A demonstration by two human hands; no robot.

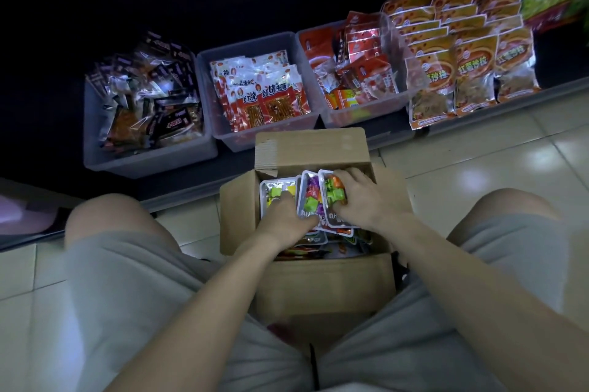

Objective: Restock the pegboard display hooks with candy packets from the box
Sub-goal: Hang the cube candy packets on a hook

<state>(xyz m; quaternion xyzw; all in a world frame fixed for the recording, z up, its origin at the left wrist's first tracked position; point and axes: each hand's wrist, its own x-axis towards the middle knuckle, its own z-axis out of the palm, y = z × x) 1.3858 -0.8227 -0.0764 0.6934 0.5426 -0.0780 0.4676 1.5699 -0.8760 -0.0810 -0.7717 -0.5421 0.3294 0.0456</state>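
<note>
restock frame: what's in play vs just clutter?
In play: open brown cardboard box; clear candy packets of coloured sweets; left hand; right hand, both gripping packets.

Clutter: three grey plastic bins; orange snack bags.

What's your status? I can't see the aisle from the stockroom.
Both hands in the cardboard box. Left hand and right hand gripping upright candy packets. None hung yet. Nothing in the way.

My brown cardboard box [306, 149] holds white-edged candy packets [310, 197] showing green, purple and orange sweets; grey bins [146, 162] carry red-and-white packs [264, 95].
</note>
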